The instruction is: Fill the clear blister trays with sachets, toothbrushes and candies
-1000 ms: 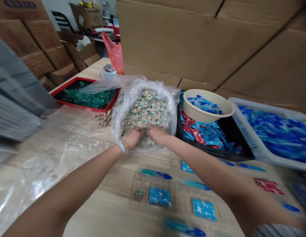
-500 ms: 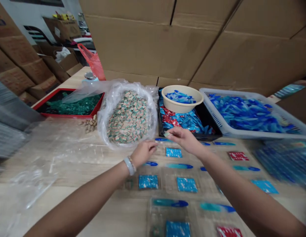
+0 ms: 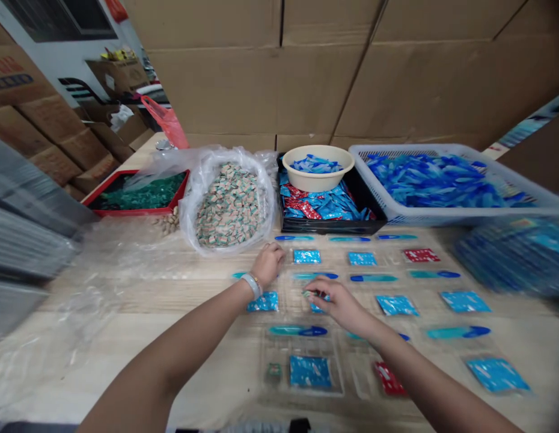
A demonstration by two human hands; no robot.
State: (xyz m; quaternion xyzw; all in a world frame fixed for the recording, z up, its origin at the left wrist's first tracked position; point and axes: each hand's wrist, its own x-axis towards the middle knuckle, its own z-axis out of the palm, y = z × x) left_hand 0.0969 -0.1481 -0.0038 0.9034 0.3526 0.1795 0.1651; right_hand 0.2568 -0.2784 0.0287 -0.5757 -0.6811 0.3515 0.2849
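Observation:
Clear plastic trays lie in rows on the table, holding blue plastic strips and flat blue packets or red packets. My left hand is at the back-left tray, beside a blue packet. Its fingers are closed downward; whatever they hold is hidden. My right hand is over a second-row tray, pinching a small tan-and-green square piece between thumb and fingertips. A similar green square sits in the front-left tray. Many more squares fill a plastic-lined container.
At the back stand a red tray of green pieces, a black tray of packets under a cream bowl, and a white basket of blue strips. Stacked clear trays are on the right. Cardboard boxes form a wall behind.
My right hand has come back toward me from the black tray's front edge to a second-row tray, still pinching the square. My left hand stays near the back-left tray. The view has shifted.

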